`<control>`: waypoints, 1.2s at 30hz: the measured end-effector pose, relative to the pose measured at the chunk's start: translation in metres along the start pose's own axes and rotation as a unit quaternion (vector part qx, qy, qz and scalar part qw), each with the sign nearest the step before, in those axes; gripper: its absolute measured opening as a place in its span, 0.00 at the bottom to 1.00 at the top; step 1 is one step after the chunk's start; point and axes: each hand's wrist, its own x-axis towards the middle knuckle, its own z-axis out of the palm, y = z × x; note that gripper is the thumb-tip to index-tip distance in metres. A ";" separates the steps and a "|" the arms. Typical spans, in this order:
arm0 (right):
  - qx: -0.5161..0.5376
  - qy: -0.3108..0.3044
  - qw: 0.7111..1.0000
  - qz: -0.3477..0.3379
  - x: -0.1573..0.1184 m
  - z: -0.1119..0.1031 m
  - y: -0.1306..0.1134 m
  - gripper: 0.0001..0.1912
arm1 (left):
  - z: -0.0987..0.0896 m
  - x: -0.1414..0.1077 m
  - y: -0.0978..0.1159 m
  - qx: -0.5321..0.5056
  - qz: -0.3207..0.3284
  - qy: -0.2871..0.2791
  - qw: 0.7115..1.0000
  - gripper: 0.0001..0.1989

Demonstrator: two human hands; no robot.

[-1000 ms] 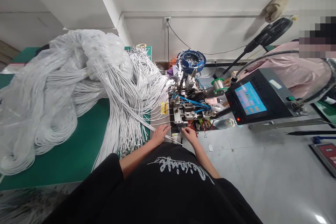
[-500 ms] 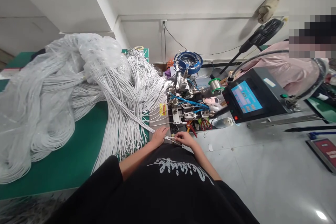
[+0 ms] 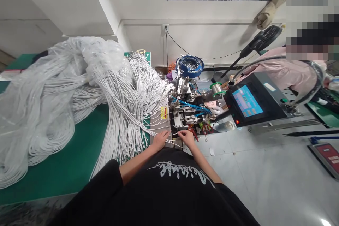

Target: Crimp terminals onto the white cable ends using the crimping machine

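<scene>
Nearest, the left hand (image 3: pixel 159 140) has its fingers narrowed on a white cable (image 3: pixel 174 134), whose other visible end the right hand (image 3: pixel 187 137) pinches. The green bench (image 3: pixel 84 164) ends just left of the left hand, its cable heap (image 3: pixel 127 95) crowding that side; floor (image 3: pixel 246 173) gives room rightward. Ahead, the machine (image 3: pixel 178 120) blocks the way, a monitor (image 3: pixel 249 100) to its right, a blue bowl (image 3: pixel 194 75) behind, then the wall (image 3: pixel 227 39).

1 thin white wire (image 3: pixel 173 134), nearly straight, runs from left hand (image 3: pixel 160 141) to right hand (image 3: pixel 186 138). More white wires (image 3: pixel 127 113) lie in big bunch.
</scene>
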 end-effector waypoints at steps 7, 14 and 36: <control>0.134 0.016 0.990 0.041 -0.001 0.004 0.005 0.22 | 0.010 0.001 -0.005 -0.013 0.035 -0.020 0.999 0.26; 0.254 -0.022 0.963 0.084 0.001 0.016 0.014 0.26 | 0.012 0.003 -0.005 -0.015 0.064 -0.042 0.997 0.26; -0.198 -0.001 0.980 0.007 0.006 0.010 0.033 0.11 | -0.004 0.017 0.002 0.024 0.044 -0.054 0.997 0.33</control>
